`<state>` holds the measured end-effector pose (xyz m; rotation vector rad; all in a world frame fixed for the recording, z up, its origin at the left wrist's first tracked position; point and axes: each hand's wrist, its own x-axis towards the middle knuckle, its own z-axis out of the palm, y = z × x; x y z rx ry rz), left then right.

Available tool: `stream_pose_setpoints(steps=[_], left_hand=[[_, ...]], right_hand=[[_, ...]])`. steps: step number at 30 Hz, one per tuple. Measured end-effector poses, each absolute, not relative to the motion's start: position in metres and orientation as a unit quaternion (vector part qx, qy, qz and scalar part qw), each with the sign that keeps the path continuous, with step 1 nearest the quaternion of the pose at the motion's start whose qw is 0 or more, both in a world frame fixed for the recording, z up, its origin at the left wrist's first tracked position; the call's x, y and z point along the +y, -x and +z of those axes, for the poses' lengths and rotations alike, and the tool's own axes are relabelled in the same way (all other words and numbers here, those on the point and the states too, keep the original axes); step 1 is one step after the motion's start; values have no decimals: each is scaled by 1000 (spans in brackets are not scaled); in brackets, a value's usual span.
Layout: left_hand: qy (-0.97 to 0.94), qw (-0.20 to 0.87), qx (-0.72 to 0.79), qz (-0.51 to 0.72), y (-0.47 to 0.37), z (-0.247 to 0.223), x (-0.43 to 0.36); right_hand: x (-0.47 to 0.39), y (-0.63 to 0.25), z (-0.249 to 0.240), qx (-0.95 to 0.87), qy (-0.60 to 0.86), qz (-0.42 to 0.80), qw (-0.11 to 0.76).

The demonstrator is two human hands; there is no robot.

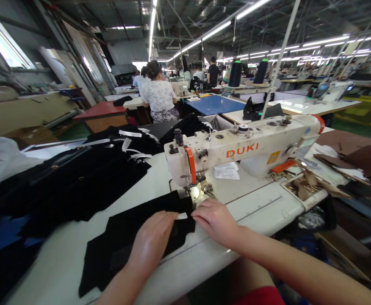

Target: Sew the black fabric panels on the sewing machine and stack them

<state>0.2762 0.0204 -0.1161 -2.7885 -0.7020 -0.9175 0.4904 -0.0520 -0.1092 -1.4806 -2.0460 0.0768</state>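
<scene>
A black fabric piece (122,228) lies flat on the sewing machine's white bed, its far right corner close to the needle area. My left hand (152,241) rests over this fabric with its fingers together. From its fingertips sticks out a short white strip (181,216). My right hand (217,222) is closed in a pinch at the fabric's right edge, just in front of the needle plate (195,193); what lies between its fingertips is too small to make out. The sewing machine (242,146) stands right behind both hands, its presser foot partly hidden.
A heap of black fabric pieces (67,178) with white strips (130,133) covers the table to the left. White paper slips (226,170) lie under the machine arm. At the right is a tray (306,190) of small parts. A person (158,95) sits farther ahead, facing away.
</scene>
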Motion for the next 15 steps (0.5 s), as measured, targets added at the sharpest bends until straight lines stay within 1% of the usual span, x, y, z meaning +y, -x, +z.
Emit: stream_pose_setpoints(steps=[3,7,12,15], left_hand=[[915,37,-272,-294,-267,-119,36],[913,2,-305,-270,-262,-126,47],[909,-8,-334,-250,-259,-125,53],[909,-6,-336,-245,-260,-122,54]], right_hand=[[-57,-494,-118,-777,555,42,294],[-60,-489,-128,-836,488,43,249],[-52,-482,-131,-855,474,9,209],[-48,-483,-132,-857,473,0,202]])
